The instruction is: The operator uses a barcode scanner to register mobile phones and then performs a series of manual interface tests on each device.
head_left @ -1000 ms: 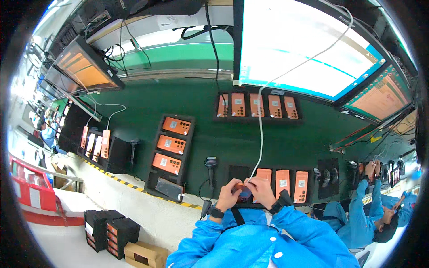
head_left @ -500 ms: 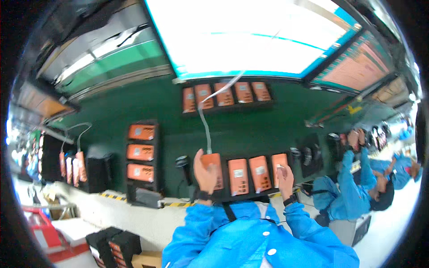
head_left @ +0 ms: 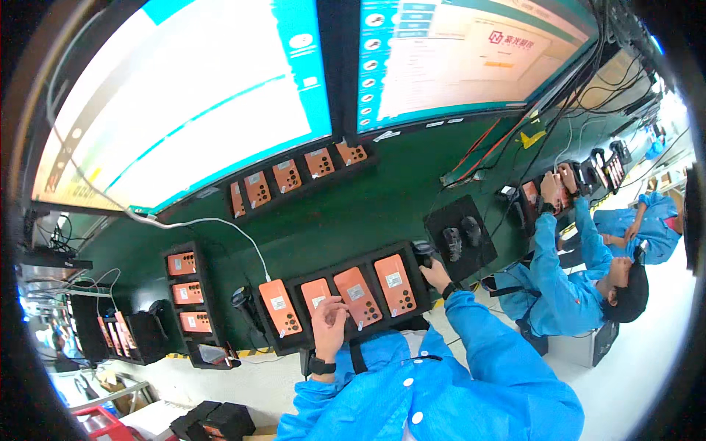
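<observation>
My left hand, fingers loosely bent and slightly apart, is over the lower part of an orange phone in a black tray. I see nothing held in it. Left of it lies another orange phone, with a white cable at its top end. Two more phones, one beside my left hand and one at the tray's right end, lie camera side up with white labels. Past the right end of the tray, my right hand is closed around the handle of a black handheld scanner.
Another handheld scanner stands left of the tray. A second phone tray is farther left, a third below the monitors. Two mice lie on a black mat. A co-worker handles phones at right.
The view has turned right. My left hand has left the leftmost phone and come over the second one. My right hand has gone from the rightmost phone to the scanner.
</observation>
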`<state>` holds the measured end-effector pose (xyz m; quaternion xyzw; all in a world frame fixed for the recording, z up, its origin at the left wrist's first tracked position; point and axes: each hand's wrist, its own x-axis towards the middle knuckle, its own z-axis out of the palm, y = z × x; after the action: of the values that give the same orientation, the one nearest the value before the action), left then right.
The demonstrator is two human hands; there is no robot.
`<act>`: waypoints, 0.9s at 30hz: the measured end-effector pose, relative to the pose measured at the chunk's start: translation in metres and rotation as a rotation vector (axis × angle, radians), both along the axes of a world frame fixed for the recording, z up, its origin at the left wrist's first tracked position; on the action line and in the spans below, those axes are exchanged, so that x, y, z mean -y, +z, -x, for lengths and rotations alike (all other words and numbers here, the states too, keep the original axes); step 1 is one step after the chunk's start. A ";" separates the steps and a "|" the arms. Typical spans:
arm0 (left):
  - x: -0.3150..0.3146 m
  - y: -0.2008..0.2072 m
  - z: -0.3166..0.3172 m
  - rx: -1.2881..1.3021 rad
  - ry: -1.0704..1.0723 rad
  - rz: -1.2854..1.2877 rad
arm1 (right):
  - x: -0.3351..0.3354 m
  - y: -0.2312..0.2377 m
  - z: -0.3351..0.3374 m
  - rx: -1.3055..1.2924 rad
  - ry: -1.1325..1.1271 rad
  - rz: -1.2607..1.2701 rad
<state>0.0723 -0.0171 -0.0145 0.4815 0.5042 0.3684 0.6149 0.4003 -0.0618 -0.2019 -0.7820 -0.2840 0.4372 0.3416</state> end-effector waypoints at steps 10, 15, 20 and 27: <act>0.001 -0.017 -0.010 -0.058 0.043 0.121 | 0.041 0.147 0.050 -0.294 0.123 0.048; -0.018 -0.023 -0.020 -0.038 -0.084 -0.005 | 0.038 0.164 0.077 -0.404 0.104 0.118; -0.026 -0.038 -0.023 -0.041 -0.091 -0.041 | 0.039 0.167 0.072 -0.350 0.116 0.169; -0.034 -0.062 -0.051 -0.163 -0.308 -0.209 | 0.029 0.115 0.035 -0.013 -0.110 -0.040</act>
<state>0.1230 0.0167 -0.0768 0.6423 0.4318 0.2802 0.5679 0.3658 -0.0904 -0.0869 -0.7866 -0.2470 0.4170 0.3826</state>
